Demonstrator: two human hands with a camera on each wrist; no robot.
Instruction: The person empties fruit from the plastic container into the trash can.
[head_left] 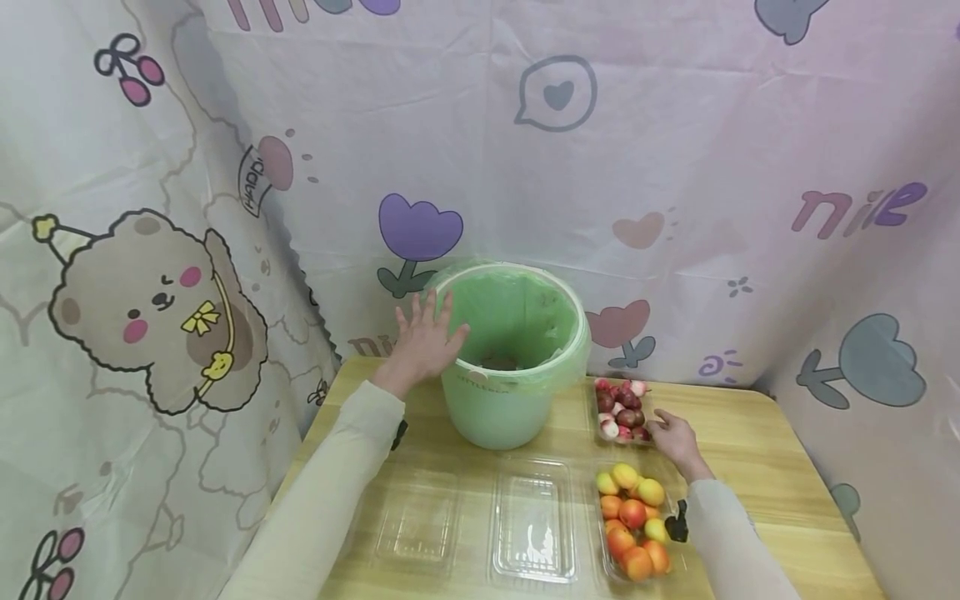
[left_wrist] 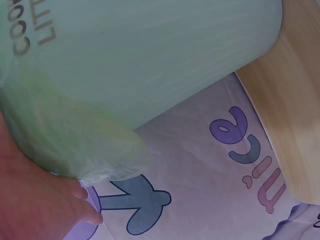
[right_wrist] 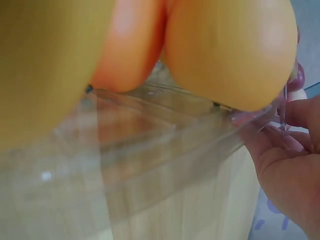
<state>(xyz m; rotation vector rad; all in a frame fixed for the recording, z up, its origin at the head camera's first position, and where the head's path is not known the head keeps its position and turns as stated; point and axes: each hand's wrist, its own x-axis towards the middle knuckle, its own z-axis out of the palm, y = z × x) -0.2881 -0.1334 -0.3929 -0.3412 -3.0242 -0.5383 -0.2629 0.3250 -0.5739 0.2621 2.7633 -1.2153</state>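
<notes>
A pale green bin, lined with a green plastic bag, stands at the back of the table. My left hand, fingers spread and straight, is at the bin's left rim. To the right of the bin, a clear plastic box contains small radishes and dark red round fruits. With thumb and fingers, my right hand pinches this box's right edge; the right wrist view shows clear plastic between the thumb and fingers. Some dark matter lies at the bottom of the bin.
Closer to me, another clear box holds orange and yellow round fruits; they loom large in the right wrist view. Two clear plastic boxes, a middle one and a left one, lie in front of the bin. Printed cloth hangs behind the table.
</notes>
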